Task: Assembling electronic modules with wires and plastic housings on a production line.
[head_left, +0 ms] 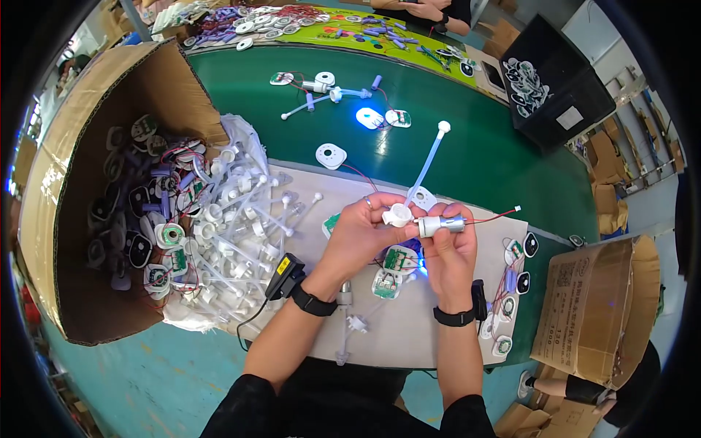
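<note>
My left hand (355, 239) is closed in a pinch on a white plastic fitting (397, 215), from which a translucent tube (426, 169) with a white end piece rises. In my right hand (448, 269) lies a small silver-and-white motor (441, 225), its thin red wire trailing right to a white plug. The motor's left end is close to the fitting; I cannot tell whether they join. Beneath the hands rest green circuit boards (400, 258) on white covers, with a blue light glowing beside them. Another motor with a tube assembly (345, 315) lies near my left wrist.
At left, an open cardboard box (109, 292) holds boards and purple battery cells beside a heap of white tube fittings (244, 233). Wired parts line the table's right side. A black bin (544, 128), another carton (591, 310) and people surround the green bench (475, 153).
</note>
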`<state>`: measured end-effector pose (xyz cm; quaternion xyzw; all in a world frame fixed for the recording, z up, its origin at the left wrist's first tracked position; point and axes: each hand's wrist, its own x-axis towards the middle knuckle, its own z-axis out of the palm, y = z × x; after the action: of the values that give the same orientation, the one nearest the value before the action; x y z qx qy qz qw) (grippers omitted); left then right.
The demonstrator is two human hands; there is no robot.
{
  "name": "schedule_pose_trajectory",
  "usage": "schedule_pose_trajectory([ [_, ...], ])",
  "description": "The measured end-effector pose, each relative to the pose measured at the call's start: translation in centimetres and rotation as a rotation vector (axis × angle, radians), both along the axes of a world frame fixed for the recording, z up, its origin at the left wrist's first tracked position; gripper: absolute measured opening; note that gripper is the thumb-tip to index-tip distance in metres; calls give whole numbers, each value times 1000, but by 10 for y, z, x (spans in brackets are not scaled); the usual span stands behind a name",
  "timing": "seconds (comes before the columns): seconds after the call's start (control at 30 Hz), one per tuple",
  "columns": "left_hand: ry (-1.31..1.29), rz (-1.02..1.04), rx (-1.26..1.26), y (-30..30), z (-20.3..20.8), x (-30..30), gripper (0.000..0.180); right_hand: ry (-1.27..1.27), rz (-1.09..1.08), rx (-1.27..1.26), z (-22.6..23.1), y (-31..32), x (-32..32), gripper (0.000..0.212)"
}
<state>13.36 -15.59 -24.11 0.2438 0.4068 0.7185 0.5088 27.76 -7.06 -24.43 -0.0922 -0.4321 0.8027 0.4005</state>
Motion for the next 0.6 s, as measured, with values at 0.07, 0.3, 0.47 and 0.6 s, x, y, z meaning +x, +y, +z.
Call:
schedule_pose_trajectory([
  [0.07, 12, -16, -6, 0, -1, -2, 35, -5, -8, 28, 0, -1, 2, 33],
  [0.3, 73, -100, -9, 9, -12, 15, 45, -175, -71, 196, 19, 9, 17, 36],
  [0.47, 261, -194, 58, 6, 3, 22, 63, 27, -205, 68, 38, 23, 11, 38],
  [0.6, 447, 30, 49, 7, 8, 7, 50, -66, -375, 143, 91, 64, 11, 41],
])
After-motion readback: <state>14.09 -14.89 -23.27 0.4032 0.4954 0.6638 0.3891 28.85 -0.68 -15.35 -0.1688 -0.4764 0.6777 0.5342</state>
